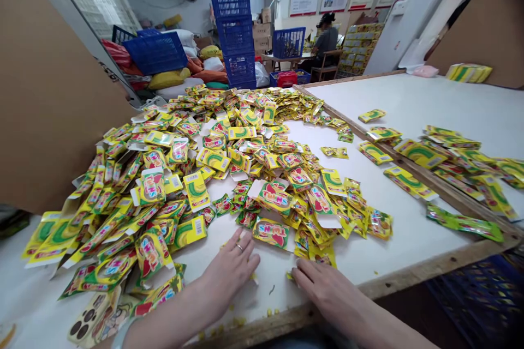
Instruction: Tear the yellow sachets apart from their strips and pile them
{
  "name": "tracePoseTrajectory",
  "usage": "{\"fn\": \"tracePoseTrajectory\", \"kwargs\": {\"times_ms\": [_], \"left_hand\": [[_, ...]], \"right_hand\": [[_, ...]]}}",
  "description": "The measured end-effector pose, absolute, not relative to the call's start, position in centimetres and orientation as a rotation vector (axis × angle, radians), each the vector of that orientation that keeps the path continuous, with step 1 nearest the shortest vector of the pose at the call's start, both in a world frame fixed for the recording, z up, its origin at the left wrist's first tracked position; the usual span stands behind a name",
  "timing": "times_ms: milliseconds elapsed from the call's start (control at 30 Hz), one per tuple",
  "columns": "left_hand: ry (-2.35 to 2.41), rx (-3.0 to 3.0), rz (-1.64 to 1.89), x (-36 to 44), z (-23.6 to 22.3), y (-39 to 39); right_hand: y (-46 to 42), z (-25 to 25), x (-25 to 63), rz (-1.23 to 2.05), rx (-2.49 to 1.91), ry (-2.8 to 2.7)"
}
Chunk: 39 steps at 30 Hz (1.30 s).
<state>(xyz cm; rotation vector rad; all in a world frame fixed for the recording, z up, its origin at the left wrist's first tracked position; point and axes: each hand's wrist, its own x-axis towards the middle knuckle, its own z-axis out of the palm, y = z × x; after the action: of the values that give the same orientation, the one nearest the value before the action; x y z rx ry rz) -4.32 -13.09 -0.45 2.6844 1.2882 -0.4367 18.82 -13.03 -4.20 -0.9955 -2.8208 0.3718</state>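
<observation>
My left hand (236, 263), a ring on one finger, lies palm down over the white table near its front edge, fingers stretched out. Small yellow bits show beside its fingers; what is under the palm is hidden. A yellow-green candy box (271, 233) with a watermelon picture lies just beyond its fingertips. My right hand (323, 283) is bent, its fingers together, with a small yellow packet (290, 276) at the fingertips. Several yellow candy packets (323, 253) touch the back of its fingers. A large heap of candy boxes and packets (196, 191) spreads ahead and left.
A phone (96, 319) lies by my left forearm. A wooden strip (409, 166) divides the table, with more boxes (421, 152) along it and a green packet (464, 223) near the corner. Cardboard (53, 92) stands left. Blue crates (233, 27) and a seated person (327, 38) are behind.
</observation>
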Motion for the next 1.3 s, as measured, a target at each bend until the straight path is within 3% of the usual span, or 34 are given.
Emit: {"fn": "tracePoseTrajectory", "kwargs": {"times_ms": [200,333,400,600,933,1133,1300], "left_hand": [[1.488,2.173,0.02,-7.0,3.2,-13.6],[1.342,1.238,0.645,-5.6,1.7,-15.3],[1.171,0.869,0.782,-3.8,0.2,-16.2],[0.843,0.797,0.667,-0.1,-0.2,-17.1],[1.111,1.025,0.741,0.4,0.1,-18.6],[0.956,1.034,0.743,0.1,1.5,-21.0],[0.791,1.197,0.697,0.3,-1.4,-23.0]], "right_hand": [[-12.1,-1.5,20.0,0.973,-0.989,-2.153],[-12.3,1.1,17.9,1.41,-0.903,-1.55],[-12.2,2.1,16.3,1.508,-0.816,-1.367],[-11.1,3.7,14.7,1.243,-0.726,-1.625],[-13.2,6.8,16.6,1.013,-0.899,-2.49],[-14.9,7.3,17.8,1.048,-0.85,-2.328],[-18.6,6.4,19.1,1.027,-0.747,-2.358]]}}
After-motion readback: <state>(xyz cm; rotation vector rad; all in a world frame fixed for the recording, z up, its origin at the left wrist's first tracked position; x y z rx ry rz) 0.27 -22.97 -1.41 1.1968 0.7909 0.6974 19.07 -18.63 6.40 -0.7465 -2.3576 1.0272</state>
